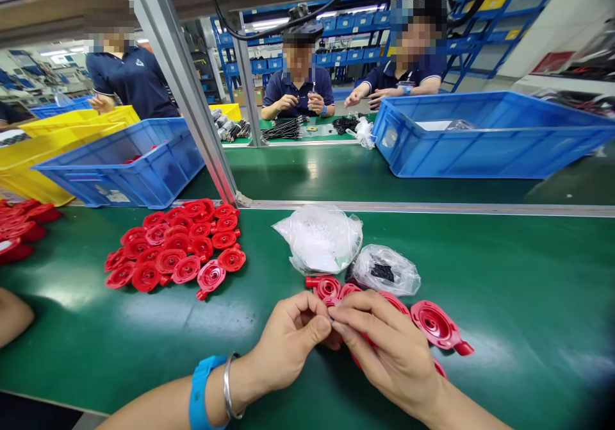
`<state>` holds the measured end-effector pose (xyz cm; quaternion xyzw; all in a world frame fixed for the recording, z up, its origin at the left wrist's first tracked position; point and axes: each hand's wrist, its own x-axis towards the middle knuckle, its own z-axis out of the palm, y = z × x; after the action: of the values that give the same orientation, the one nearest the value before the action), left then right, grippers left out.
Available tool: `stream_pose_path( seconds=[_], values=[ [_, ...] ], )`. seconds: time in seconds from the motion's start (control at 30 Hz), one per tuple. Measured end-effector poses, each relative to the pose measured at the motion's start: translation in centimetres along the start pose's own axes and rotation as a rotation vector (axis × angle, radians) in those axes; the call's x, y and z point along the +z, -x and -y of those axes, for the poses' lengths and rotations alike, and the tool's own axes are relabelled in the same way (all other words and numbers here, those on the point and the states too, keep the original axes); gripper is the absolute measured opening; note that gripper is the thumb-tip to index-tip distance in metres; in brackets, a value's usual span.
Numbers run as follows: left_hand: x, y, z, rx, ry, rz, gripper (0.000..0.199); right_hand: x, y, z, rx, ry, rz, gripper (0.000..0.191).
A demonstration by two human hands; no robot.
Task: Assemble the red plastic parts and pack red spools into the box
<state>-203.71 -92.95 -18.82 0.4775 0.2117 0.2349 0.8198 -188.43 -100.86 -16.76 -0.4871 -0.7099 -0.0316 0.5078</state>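
Note:
My left hand [300, 335] and my right hand [389, 347] meet fingertip to fingertip above the green table [269, 379]. Both are pinched closed around something too small and too covered by fingers to make out. Right below and behind them lie several red round plastic parts, partly hidden by my hands; one red part with a spout [436, 325] shows beside my right hand. Just beyond my fingers sit a clear plastic bag with white contents [321, 239] and a smaller clear bag with black pieces [384, 271].
A spread of red parts [175, 244] covers the table's left, near an upright metal post [185, 77]. Behind stand a blue bin [129, 167], yellow bins [43, 154] and a large blue bin [480, 141]. Co-workers are across the bench; someone's elbow [12, 318] juts in at left.

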Motion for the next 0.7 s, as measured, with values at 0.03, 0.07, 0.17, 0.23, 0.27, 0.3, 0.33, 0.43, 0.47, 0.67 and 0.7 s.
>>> stream_pose_path(
  seconds=[0.03,0.07,0.17,0.23,0.27,0.3,0.33,0.43,0.47,0.67,0.7],
  values=[
    [-0.06,0.02,0.01,0.01,-0.01,0.002,0.039,0.03,-0.02,0.03,-0.001,0.0,0.001,0.029],
    [-0.12,0.04,0.03,0.018,-0.017,0.005,0.038,0.05,-0.05,0.07,-0.003,0.0,0.005,0.03],
    [-0.22,0.14,0.09,0.027,-0.029,0.012,0.038,0.05,-0.11,0.18,-0.01,-0.005,0.01,0.032],
    [-0.21,0.2,0.09,0.027,-0.031,0.009,0.037,0.01,-0.12,0.23,-0.012,-0.005,0.014,0.033],
    [-0.19,0.22,0.09,0.026,-0.03,0.006,0.037,-0.02,-0.1,0.25,-0.013,-0.003,0.014,0.034],
    [-0.15,0.23,0.08,0.024,-0.029,0.002,0.037,-0.04,-0.08,0.28,-0.011,-0.001,0.014,0.034],
    [-0.11,0.22,0.09,0.02,-0.027,-0.003,0.037,-0.05,-0.05,0.3,-0.009,0.002,0.013,0.034],
    [0.11,0.21,0.12,0.0,-0.012,-0.016,0.039,0.0,0.09,0.42,-0.001,0.006,0.008,0.033],
    [0.19,0.22,0.12,-0.006,-0.001,-0.019,0.039,0.03,0.14,0.49,0.007,0.008,0.009,0.033],
    [0.69,0.38,-0.01,-0.018,0.052,-0.045,0.037,0.29,0.28,0.82,0.006,0.056,0.0,0.027],
    [0.72,0.41,-0.01,-0.017,0.051,-0.05,0.037,0.32,0.29,0.81,-0.008,0.063,-0.003,0.026]
  ],
)
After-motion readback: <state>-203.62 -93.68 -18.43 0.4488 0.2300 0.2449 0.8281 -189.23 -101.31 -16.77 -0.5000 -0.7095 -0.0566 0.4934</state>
